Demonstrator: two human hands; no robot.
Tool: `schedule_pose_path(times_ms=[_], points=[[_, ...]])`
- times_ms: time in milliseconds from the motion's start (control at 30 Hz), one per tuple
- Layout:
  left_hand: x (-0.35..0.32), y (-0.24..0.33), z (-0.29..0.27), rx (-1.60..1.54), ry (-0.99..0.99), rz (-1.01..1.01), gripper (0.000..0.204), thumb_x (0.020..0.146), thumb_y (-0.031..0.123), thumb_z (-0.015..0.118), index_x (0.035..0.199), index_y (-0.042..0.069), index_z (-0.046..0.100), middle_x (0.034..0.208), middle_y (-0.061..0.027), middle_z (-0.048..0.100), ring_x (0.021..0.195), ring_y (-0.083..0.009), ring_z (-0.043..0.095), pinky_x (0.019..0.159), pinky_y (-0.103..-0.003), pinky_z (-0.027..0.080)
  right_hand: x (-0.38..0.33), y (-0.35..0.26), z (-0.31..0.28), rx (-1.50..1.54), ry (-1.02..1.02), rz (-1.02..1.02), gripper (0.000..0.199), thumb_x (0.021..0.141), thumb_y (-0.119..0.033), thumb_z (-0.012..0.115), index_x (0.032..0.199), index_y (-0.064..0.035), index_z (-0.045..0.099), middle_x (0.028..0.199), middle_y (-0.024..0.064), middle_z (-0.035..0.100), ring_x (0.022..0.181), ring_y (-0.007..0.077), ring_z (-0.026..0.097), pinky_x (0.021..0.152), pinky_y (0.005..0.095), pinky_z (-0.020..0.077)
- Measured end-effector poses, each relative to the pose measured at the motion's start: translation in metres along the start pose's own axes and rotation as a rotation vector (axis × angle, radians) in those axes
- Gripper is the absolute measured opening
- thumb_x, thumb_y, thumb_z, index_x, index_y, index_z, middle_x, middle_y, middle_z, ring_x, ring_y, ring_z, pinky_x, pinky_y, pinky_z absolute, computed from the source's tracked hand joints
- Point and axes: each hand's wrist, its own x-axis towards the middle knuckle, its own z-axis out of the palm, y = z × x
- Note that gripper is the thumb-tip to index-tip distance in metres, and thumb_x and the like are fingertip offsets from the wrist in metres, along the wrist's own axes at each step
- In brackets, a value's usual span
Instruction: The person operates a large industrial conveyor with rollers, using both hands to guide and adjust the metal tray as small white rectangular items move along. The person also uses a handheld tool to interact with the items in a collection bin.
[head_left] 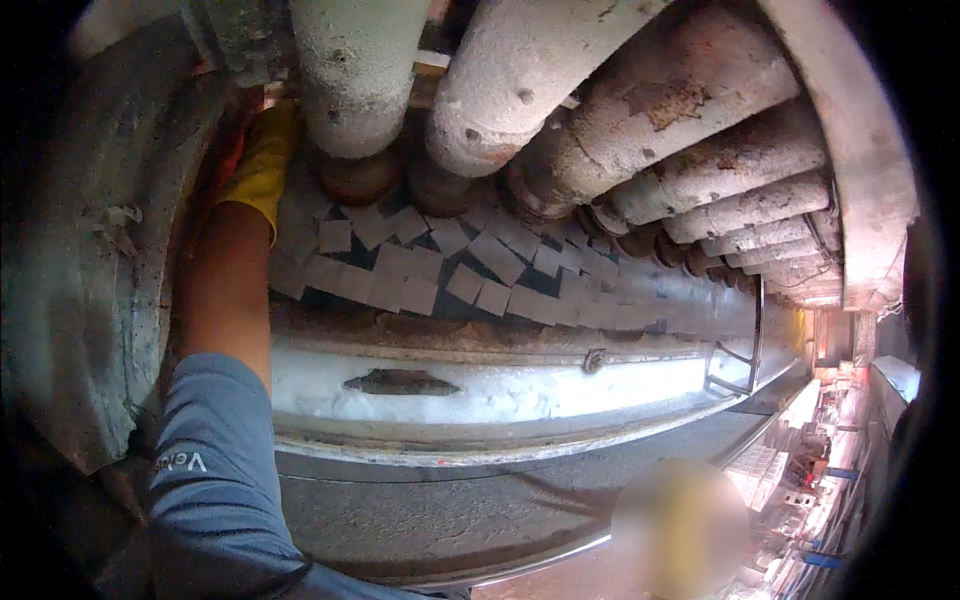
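My left arm, in a grey sleeve, reaches up along the left side. My left hand (262, 168) wears a yellow glove and is pushed in between a dark curved wall (140, 260) and the nearest thick pale cylinder (358, 80). Its fingers are hidden in the gap, so I cannot tell whether they hold anything. A red strip (232, 140) runs beside the glove. To the right of the hand, many flat grey square pieces (405, 278) lie scattered over a dark, long bed, some overlapping. My right hand is not in view.
More crusted pale cylinders (680, 90) with rusty lower ends slant over the bed. A long whitish rail (520, 385) with a ragged hole borders it. A metal bracket (735, 365) stands farther along. Cluttered equipment (815, 480) sits at lower right, near a blurred patch (680, 530).
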Motion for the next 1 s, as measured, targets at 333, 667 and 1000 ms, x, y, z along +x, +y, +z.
schedule_pose_path(times_ms=[333, 667, 1000], points=[[-0.049, -0.042, -0.004, -0.210, 0.099, -0.034, 0.038, 0.106, 0.043, 0.060, 0.112, 0.008, 0.073, 0.106, -0.0137, 0.075, 0.096, -0.0346, 0.069, 0.086, -0.048, 0.053, -0.020, 0.015, 0.003, 0.019, 0.046, -0.025, 0.044, 0.105, -0.038, 0.056, 0.113, -0.0021, 0.080, 0.083, 0.0108, 0.072, 0.073, 0.0288, 0.064, 0.073, 0.0405, 0.0495], [-0.201, -0.013, 0.027, -0.259, 0.178, 0.237, 0.041, 0.108, 0.043, 0.057, 0.111, 0.005, 0.074, 0.103, -0.0171, 0.077, 0.096, -0.0392, 0.072, 0.085, -0.051, 0.055, -0.018, 0.036, 0.005, 0.038, 0.113, -0.122, 0.032, 0.102, -0.027, 0.060, 0.113, -0.0031, 0.079, 0.092, 0.0139, 0.077, 0.076, 0.0325, 0.066, 0.074, 0.0417, 0.0509], [-0.375, 0.131, 0.006, 0.037, -0.065, 1.370, 0.015, 0.094, 0.019, 0.067, 0.106, 0.012, 0.073, 0.100, -0.0080, 0.075, 0.089, -0.0284, 0.074, 0.071, -0.042, 0.060, -0.014, 0.038, 0.005, 0.092, 0.213, -0.154, 0.026, 0.097, -0.022, 0.066, 0.112, -0.0051, 0.080, 0.084, 0.0112, 0.074, 0.068, 0.0310, 0.062, 0.067, 0.0403, 0.0482]])
